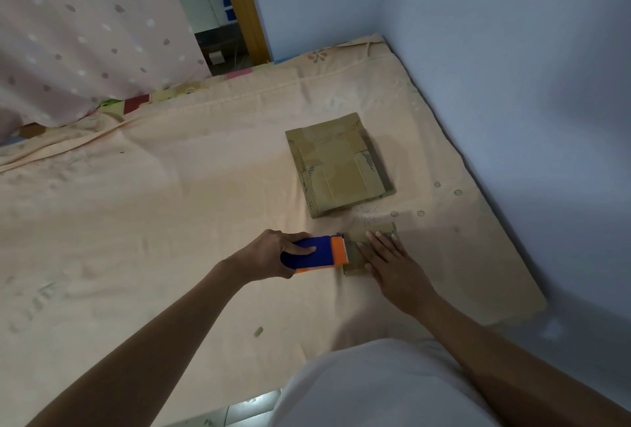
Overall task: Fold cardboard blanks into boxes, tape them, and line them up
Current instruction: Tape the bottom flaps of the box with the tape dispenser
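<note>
Gripping a blue-and-orange tape dispenser (316,253), the left hand (273,252) is butting it against a small cardboard box (358,249) on the bed (170,204); the right hand (392,262) is pressing flat-fingered on the box, with the stack of flat blanks (338,163) lying just beyond.

A bed (170,208) covered with a pale peach sheet carries everything, its far edge meeting a patterned strip under a dotted curtain. A stack of flat cardboard blanks (338,167) lies on the sheet just beyond the right hand (392,266), and a small folded cardboard box (358,249) sits flat on the sheet under that hand's fingers, touching the toothed edge of the blue and orange tape dispenser (317,254) that the left hand (273,252) grips. A tiny cardboard scrap (258,331) lies on the sheet nearer the person, between the two forearms
</note>
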Available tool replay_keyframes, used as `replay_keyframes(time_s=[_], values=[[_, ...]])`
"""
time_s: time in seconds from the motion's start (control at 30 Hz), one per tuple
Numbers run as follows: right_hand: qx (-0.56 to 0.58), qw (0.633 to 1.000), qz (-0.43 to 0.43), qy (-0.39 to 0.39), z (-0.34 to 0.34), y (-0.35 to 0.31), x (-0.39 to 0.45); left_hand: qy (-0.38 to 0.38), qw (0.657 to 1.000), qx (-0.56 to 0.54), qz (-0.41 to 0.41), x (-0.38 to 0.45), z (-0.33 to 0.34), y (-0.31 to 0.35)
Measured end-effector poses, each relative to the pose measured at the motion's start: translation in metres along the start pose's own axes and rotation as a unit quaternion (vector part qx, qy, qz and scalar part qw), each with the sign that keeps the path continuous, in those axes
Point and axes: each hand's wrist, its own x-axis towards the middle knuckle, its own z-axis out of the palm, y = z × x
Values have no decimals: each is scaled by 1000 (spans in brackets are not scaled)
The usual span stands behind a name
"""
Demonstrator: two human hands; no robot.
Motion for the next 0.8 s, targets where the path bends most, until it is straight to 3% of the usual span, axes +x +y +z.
replay_keyframes(time_s=[0.17,0.43,0.8], values=[[7,999,46,18,-8,6,-7,1,1000,-2,-4,1,-1,0],[7,999,-44,5,5,-22,15,3,1000,13,-3,2,-2,3],[5,999,-51,11,19,-18,18,-1,1000,7,-3,1,-4,3]])
